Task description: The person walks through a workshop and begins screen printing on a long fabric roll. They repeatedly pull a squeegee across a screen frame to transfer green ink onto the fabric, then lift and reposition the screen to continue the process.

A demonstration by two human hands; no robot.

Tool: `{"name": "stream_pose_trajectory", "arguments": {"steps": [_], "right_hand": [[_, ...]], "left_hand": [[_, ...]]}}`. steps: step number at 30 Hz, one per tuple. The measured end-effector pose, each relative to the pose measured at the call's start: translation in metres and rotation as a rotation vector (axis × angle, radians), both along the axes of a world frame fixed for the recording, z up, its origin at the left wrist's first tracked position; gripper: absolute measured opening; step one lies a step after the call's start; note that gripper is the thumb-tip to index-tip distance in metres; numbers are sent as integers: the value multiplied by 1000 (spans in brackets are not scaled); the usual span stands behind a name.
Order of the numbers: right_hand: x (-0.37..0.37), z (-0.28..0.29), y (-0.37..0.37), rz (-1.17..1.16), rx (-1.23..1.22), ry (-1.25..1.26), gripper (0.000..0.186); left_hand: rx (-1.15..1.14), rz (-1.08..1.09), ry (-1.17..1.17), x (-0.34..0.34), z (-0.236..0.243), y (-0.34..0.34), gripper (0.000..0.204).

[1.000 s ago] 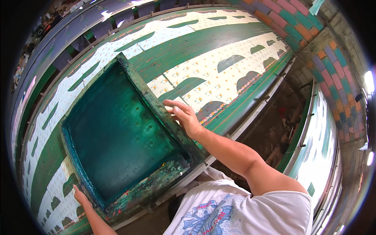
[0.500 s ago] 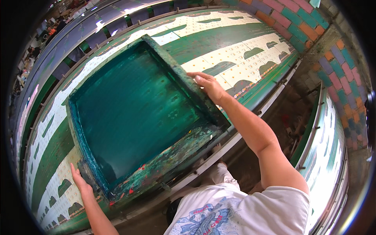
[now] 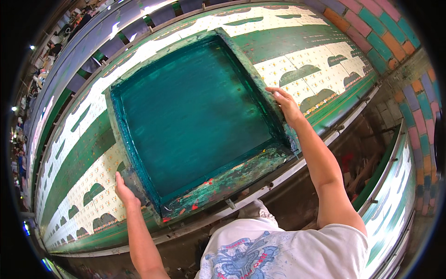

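A large wooden screen-printing frame (image 3: 237,183), its mesh and rails stained teal-green, lies on a long printing table (image 3: 325,135). My left hand (image 3: 124,189) grips the frame's left rail near its near corner. My right hand (image 3: 285,104) is clasped over the right rail, about midway along. Under and beside the frame lies cream cloth printed with green arch shapes (image 3: 320,76) and broad green bands.
A metal rail (image 3: 344,128) runs along the table's near edge. A second printed table (image 3: 395,186) stands at my right across a narrow aisle. A wall of coloured bricks (image 3: 390,32) rises at the upper right. More long tables stretch away at the upper left.
The frame has shifted to the right along the table with both hands on it, and its near end now lies flatter on the cloth.
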State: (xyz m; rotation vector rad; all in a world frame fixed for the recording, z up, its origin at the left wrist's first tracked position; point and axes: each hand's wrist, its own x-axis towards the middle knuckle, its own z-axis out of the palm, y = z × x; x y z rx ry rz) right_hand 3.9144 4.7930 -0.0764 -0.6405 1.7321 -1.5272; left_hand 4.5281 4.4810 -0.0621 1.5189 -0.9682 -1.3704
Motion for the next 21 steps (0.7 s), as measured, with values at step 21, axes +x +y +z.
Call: {"name": "stream_pose_trajectory", "arguments": {"steps": [21], "right_hand": [[-108,-36,57,-48,-110,-44,64]], "left_hand": [[-108,-28,-8,-99,-20,71,53]]}}
